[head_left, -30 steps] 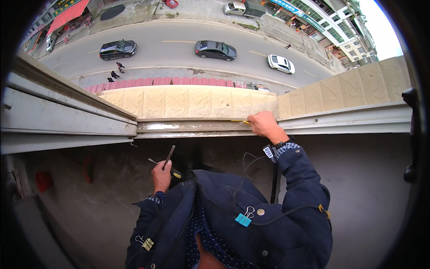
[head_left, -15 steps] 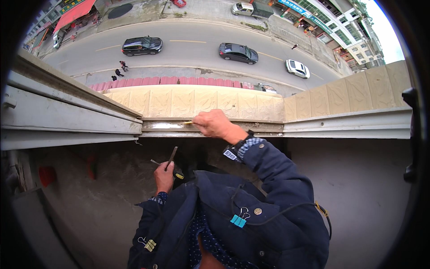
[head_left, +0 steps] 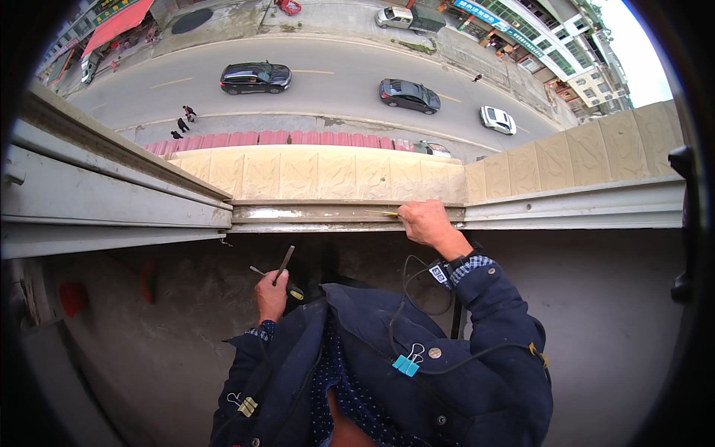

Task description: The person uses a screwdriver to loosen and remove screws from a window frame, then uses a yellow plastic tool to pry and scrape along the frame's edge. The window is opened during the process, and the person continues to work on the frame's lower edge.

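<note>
My right hand (head_left: 424,222) rests on the grey metal window track (head_left: 313,214) and pinches a thin yellowish strip or blade (head_left: 383,213) that lies flat along the track, pointing left. My left hand (head_left: 272,294) hangs lower, below the sill in front of the grey wall. It grips a dark slim tool (head_left: 284,263) that points upward, together with a thin metal rod and a yellow-tipped piece (head_left: 296,293). Both sleeves are dark blue.
Beyond the track runs a tan tiled ledge (head_left: 320,173), then a long drop to a street with cars (head_left: 255,76) and walkers (head_left: 182,123). Grey frame rails (head_left: 112,201) run left and right (head_left: 581,201). A black cable and blue clip (head_left: 406,365) hang on my jacket.
My right hand slid left along the track, then came back toward the right. The left hand and its tools stayed almost still. Cars on the street moved on.
</note>
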The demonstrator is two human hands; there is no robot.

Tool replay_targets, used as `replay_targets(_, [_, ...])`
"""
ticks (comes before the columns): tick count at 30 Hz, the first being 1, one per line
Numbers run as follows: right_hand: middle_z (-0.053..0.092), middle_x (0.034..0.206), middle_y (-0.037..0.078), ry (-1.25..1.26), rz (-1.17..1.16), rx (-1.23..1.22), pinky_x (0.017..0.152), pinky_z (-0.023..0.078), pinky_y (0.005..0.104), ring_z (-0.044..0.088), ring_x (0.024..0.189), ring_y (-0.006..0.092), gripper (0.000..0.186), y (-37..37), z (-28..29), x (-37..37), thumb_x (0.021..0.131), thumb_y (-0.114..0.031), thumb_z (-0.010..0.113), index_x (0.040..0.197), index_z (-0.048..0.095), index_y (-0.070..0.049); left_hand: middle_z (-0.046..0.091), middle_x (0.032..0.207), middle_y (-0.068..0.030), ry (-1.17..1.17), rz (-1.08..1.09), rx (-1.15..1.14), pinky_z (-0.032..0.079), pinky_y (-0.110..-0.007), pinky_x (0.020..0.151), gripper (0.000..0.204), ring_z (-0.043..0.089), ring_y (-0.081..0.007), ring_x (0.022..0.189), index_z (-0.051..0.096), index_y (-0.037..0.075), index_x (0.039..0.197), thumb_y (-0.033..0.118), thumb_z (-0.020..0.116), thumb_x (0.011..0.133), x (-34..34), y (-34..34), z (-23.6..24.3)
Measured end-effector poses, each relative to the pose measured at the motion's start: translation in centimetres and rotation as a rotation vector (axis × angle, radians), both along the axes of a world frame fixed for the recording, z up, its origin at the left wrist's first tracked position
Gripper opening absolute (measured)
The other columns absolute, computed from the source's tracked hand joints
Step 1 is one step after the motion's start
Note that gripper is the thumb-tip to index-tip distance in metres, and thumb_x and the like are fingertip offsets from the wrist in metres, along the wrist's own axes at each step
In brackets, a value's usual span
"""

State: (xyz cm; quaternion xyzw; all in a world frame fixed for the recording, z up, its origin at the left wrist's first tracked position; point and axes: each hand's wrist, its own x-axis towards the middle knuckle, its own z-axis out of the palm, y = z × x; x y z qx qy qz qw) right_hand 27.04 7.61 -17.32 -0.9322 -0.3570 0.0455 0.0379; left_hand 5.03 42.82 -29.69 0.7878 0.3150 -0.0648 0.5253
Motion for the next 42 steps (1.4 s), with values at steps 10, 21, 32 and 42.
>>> replay_targets(10, [0.063, 0.076, 0.010, -0.009, 0.207, 0.369, 0.058, 0.052, 0.0461, 0.064, 0.065, 0.0352, 0.004, 12.5, -4.2, 0.5, 0.083, -0.015, 0.062, 0.084, 0.059, -0.013, 0.072, 0.091, -0.0197, 0.019, -0.007, 0.018, 0.053, -0.041, 0.078, 0.028, 0.070, -0.0369, 0.085, 0.074, 0.000, 0.105, 0.026, 0.071, 0.095, 0.1, 0.3, 0.6])
replay_targets(21, [0.067, 0.075, 0.012, -0.028, -0.082, 0.135, 0.060, 0.054, 0.0471, 0.068, 0.068, 0.0362, 0.003, 1.6, -1.9, 0.2, 0.081, -0.014, 0.063, 0.081, 0.063, -0.011, 0.071, 0.088, -0.0180, -0.139, -0.078, 0.125, 0.053, -0.042, 0.076, 0.022, 0.069, -0.0368, 0.083, 0.075, 0.001, 0.101, 0.021, 0.072, 0.094, 1.4, -0.1, 1.6])
replay_targets(32, [0.068, 0.074, 0.009, 0.009, -0.071, 0.313, 0.059, 0.054, 0.0459, 0.069, 0.070, 0.0342, 0.005, 0.0, -5.1, 0.5, 0.085, -0.018, 0.065, 0.083, 0.064, -0.014, 0.068, 0.085, -0.0157, -0.291, -0.190, 0.197, 0.052, -0.041, 0.073, 0.018, 0.067, -0.0353, 0.080, 0.074, 0.001, 0.101, 0.017, 0.071, 0.095, 4.1, -1.1, 4.2])
replay_targets(42, [0.069, 0.077, 0.011, -0.013, -0.121, 0.375, 0.060, 0.054, 0.0464, 0.069, 0.070, 0.0345, 0.008, -4.5, -1.9, 0.4, 0.084, -0.017, 0.063, 0.078, 0.065, -0.012, 0.068, 0.084, -0.0146, -0.249, -0.242, 0.142, 0.052, -0.038, 0.072, 0.020, 0.067, -0.0300, 0.077, 0.075, 0.002, 0.103, 0.020, 0.073, 0.094, 4.1, -4.1, 3.4])
